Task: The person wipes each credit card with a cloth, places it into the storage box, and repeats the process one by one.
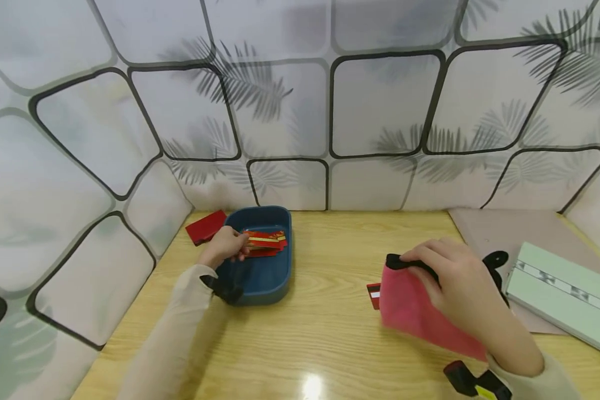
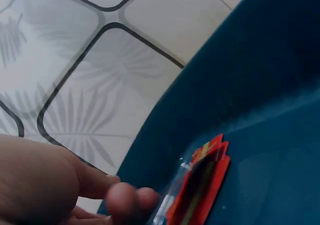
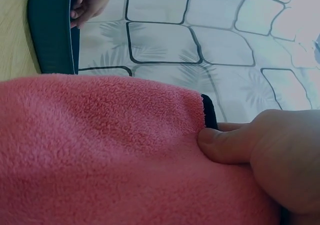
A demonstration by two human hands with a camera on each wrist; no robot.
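My left hand reaches over the left rim of a blue plastic bin. Its fingertips are at the end of several red-and-gold packets inside the bin. In the left wrist view, clear plastic at the end of the packets lies right beside the blurred fingers; whether they grip it cannot be made out. On the right, my right hand pinches a pink fleecy cloth by its black edging. That cloth hangs from thumb and fingers and fills much of the right wrist view.
A red flat card or booklet lies behind the bin's left side. Partly behind the cloth is a red card with a white strip. A pale green box rests on a grey mat; a black loop shows beside it.
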